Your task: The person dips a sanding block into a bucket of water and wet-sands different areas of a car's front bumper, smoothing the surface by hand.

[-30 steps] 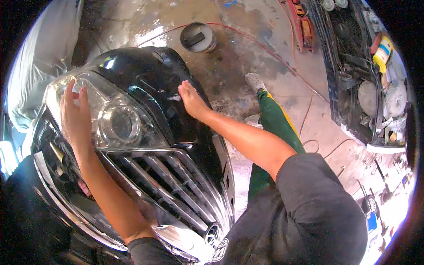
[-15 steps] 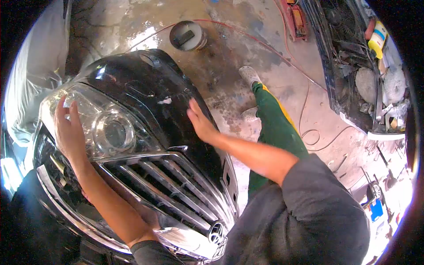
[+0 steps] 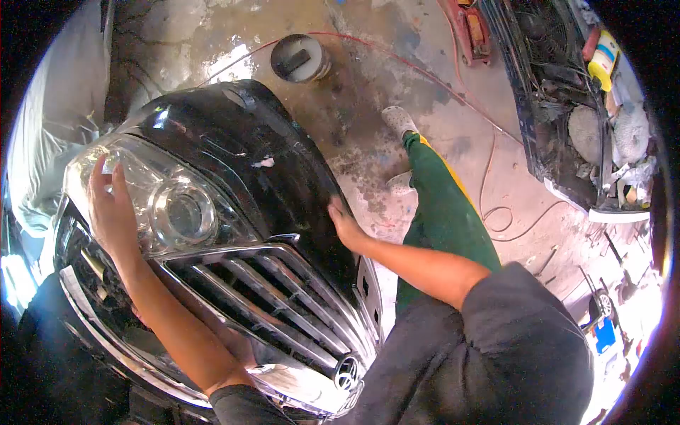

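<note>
A clear headlight (image 3: pixel 183 211) sits in the black front end of a car. My left hand (image 3: pixel 113 216) lies over the headlight's outer side, fingers stretched out and slightly apart, holding nothing. Beside the headlight runs a glossy black body panel (image 3: pixel 241 159) with a small pale mark on it. My right hand (image 3: pixel 347 227) is at the panel's edge nearest my legs, fingers extended; whether it presses on the panel I cannot tell. Below both hands is a slatted chrome grille (image 3: pixel 276 304) with a round emblem (image 3: pixel 347 372).
A bucket (image 3: pixel 319 64) with a dark block in it stands on the wet floor. A red hose (image 3: pixel 411 67) crosses the floor near a red floor jack (image 3: pixel 476 35). At right, another car's open front (image 3: pixel 567 106) carries a yellow bottle (image 3: pixel 603 62). Plastic sheeting (image 3: pixel 60 120) hangs at left.
My right hand has moved down and to the right, from above the black panel to its edge. My left hand has stayed on the headlight.
</note>
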A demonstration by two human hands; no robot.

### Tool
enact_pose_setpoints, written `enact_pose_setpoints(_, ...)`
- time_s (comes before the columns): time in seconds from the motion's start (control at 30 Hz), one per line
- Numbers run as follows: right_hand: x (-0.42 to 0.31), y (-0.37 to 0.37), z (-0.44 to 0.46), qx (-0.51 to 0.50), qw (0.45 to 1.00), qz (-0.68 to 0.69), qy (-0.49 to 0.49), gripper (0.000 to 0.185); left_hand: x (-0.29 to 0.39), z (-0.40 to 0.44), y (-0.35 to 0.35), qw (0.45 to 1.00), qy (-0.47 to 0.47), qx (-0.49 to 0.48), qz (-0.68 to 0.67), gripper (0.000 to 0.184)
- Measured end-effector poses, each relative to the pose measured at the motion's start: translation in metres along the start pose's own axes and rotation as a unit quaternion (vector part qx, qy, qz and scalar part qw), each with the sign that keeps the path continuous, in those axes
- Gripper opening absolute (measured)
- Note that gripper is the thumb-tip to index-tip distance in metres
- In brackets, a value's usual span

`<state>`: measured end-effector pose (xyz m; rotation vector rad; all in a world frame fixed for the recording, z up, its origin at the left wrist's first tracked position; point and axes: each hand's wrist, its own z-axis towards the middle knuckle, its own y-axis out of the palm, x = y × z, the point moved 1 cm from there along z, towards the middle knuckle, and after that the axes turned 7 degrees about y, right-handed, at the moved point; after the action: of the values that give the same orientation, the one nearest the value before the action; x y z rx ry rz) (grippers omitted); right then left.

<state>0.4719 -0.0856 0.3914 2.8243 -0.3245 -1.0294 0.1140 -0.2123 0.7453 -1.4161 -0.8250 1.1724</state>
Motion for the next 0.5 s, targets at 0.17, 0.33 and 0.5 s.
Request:
enact_pose_setpoints(0.17,-0.113,-0.004,0.037,0.005,0.999,0.050,-0.006,0.068,0.009,-0.001,-0.005,1.000,-0.007,0.000,-0.001,0.044)
enact_pose_setpoints(0.33,-0.139,0.008,0.090,-0.011,0.985,0.030,-0.169,0.065,0.005,-0.001,-0.001,1.000,0.002,0.000,-0.004,0.044)
enact_pose_setpoints(0.5,-0.056,-0.004,-0.030,-0.041,0.999,-0.025,0.018,0.071,0.008,-0.001,-0.003,1.000,-0.001,0.000,-0.003,0.044)
